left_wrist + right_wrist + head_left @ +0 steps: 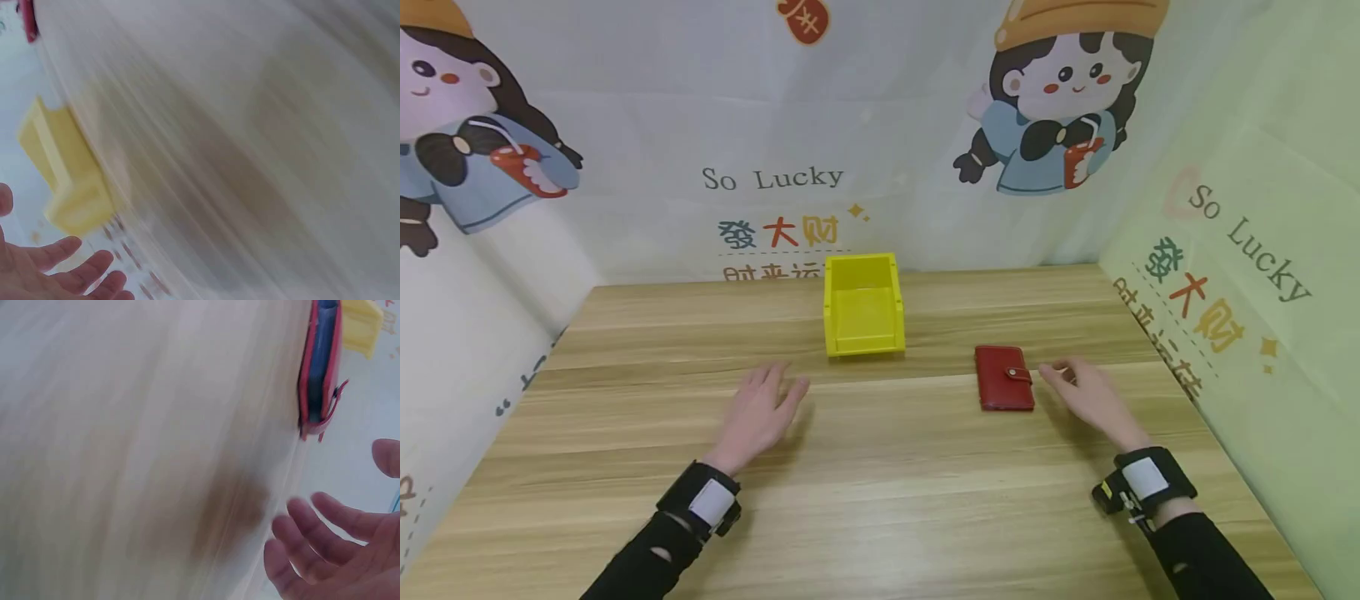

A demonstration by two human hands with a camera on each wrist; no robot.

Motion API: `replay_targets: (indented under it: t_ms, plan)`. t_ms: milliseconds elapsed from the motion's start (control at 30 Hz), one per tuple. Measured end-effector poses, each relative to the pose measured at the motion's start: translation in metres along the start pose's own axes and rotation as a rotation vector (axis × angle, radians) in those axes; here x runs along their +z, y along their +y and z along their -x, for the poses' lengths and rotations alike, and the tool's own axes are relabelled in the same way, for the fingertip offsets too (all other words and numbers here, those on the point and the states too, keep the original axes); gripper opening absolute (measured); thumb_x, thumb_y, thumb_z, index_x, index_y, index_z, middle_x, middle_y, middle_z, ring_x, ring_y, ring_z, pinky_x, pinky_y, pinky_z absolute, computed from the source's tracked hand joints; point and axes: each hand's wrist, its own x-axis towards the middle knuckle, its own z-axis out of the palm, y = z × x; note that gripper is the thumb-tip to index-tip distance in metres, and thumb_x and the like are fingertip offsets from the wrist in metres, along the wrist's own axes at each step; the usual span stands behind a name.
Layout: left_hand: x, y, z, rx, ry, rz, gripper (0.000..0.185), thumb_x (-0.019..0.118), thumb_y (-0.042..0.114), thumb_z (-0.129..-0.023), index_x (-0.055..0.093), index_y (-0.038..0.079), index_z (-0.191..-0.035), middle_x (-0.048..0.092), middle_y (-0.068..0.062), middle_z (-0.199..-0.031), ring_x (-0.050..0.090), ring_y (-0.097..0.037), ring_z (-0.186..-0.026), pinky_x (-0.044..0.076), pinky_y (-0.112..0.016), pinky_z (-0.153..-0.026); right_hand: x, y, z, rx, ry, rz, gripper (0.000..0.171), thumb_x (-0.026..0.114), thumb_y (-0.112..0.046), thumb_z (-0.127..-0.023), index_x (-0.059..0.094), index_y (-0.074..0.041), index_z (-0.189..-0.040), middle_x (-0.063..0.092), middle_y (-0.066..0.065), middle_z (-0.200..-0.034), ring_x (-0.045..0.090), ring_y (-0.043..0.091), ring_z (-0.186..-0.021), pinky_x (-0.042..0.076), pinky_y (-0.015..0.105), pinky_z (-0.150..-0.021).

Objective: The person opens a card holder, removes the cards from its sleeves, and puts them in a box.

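Observation:
A red wallet (1002, 379) with a snap strap on its right side lies flat on the table, right of centre. Just to its right hovers my right hand (1088, 395), fingers loosely bent and holding nothing; the right wrist view shows the wallet's edge (317, 375) a short way beyond the fingertips. My left hand (758, 417) is over the table left of centre, fingers relaxed, with nothing in it. Ahead and to the right of it stands a yellow open-top bin (865, 312), which shows beyond the fingers in the left wrist view.
The wooden table (880, 500) ends at a printed cloth backdrop (895, 150) behind it, and similar cloth hangs along both sides. The bin stands near the table's back edge. Each wrist wears a black strap with a camera.

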Motion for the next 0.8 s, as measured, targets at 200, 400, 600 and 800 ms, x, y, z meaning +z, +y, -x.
replay_targets:
  t_ms: [200, 400, 600, 800]
  plan:
    - [0.027, 0.037, -0.012, 0.055, -0.005, 0.125, 0.054, 0.048, 0.034, -0.105, 0.051, -0.007, -0.139, 0.057, -0.030, -0.134, 0.049, -0.046, -0.130, 0.036, -0.058, -0.111, 0.005, -0.007, -0.008, 0.070, -0.112, -0.106, 0.068, 0.050, -0.047, -0.103, 0.048, 0.011, -0.138, 0.067, 0.011, -0.083, 0.060, 0.017, -0.068, 0.046, 0.029, -0.061]
    - [0.051, 0.068, -0.024, 0.102, -0.073, 0.240, 0.042, 0.056, 0.025, -0.102, 0.061, -0.006, -0.129, 0.069, -0.017, -0.102, 0.064, -0.027, -0.091, 0.053, -0.040, -0.083, 0.015, -0.013, -0.019, 0.058, -0.136, -0.152, 0.070, 0.056, -0.045, -0.100, 0.047, 0.011, -0.141, 0.059, 0.004, -0.064, 0.050, 0.011, -0.048, 0.043, 0.029, -0.048]
    - [0.070, 0.091, -0.037, 0.094, -0.164, 0.295, 0.027, 0.061, 0.022, -0.099, 0.071, 0.000, -0.112, 0.073, -0.012, -0.094, 0.063, -0.016, -0.077, 0.051, -0.026, -0.068, 0.025, -0.016, -0.023, 0.043, -0.092, -0.166, 0.058, 0.059, -0.033, -0.101, 0.050, 0.012, -0.137, 0.058, 0.002, -0.058, 0.050, 0.009, -0.043, 0.043, 0.028, -0.045]
    - [0.091, 0.121, -0.047, 0.105, -0.230, 0.358, 0.026, 0.064, 0.017, -0.097, 0.072, -0.004, -0.111, 0.075, -0.016, -0.095, 0.062, -0.013, -0.071, 0.046, -0.019, -0.060, 0.029, -0.020, -0.022, 0.053, -0.049, -0.194, 0.050, 0.062, -0.026, -0.100, 0.056, 0.012, -0.131, 0.064, 0.006, -0.062, 0.054, 0.009, -0.045, 0.044, 0.027, -0.046]
